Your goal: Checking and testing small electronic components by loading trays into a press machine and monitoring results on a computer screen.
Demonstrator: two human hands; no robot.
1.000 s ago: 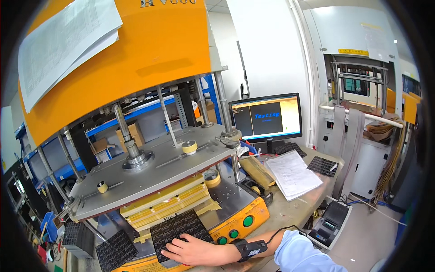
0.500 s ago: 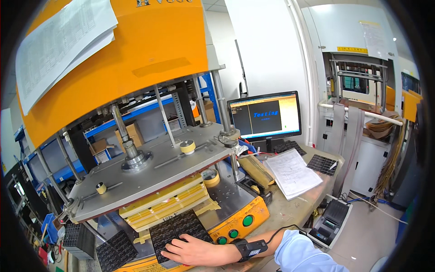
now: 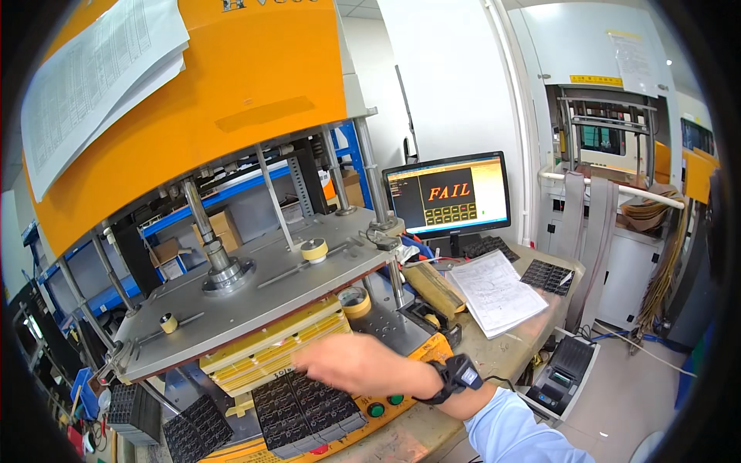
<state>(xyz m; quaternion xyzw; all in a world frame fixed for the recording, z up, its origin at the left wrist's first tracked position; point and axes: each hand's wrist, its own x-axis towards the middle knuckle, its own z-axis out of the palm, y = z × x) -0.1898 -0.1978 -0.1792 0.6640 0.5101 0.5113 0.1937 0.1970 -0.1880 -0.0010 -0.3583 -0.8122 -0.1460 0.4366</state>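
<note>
My right hand, coming in from the lower right with a strap and small black device on the wrist, hovers over a stack of black gridded panels. These lie at the front of an orange press machine, against its yellow layered fixture. Motion smears the fingers, so their pose and anything in them cannot be made out. My left hand is out of the picture. A single black panel lies left of the stack, and a taller pile of black panels stands farther left.
The press's grey plate hangs above the fixture. Green buttons sit on its front edge. Right of it are tape, papers, a monitor, another black panel and a small printer-like device lower down.
My right hand has lifted off the black panels and moved up and slightly right, toward the fixture. On the monitor, blue lettering has given way to orange-red lettering above a grid of boxes.
</note>
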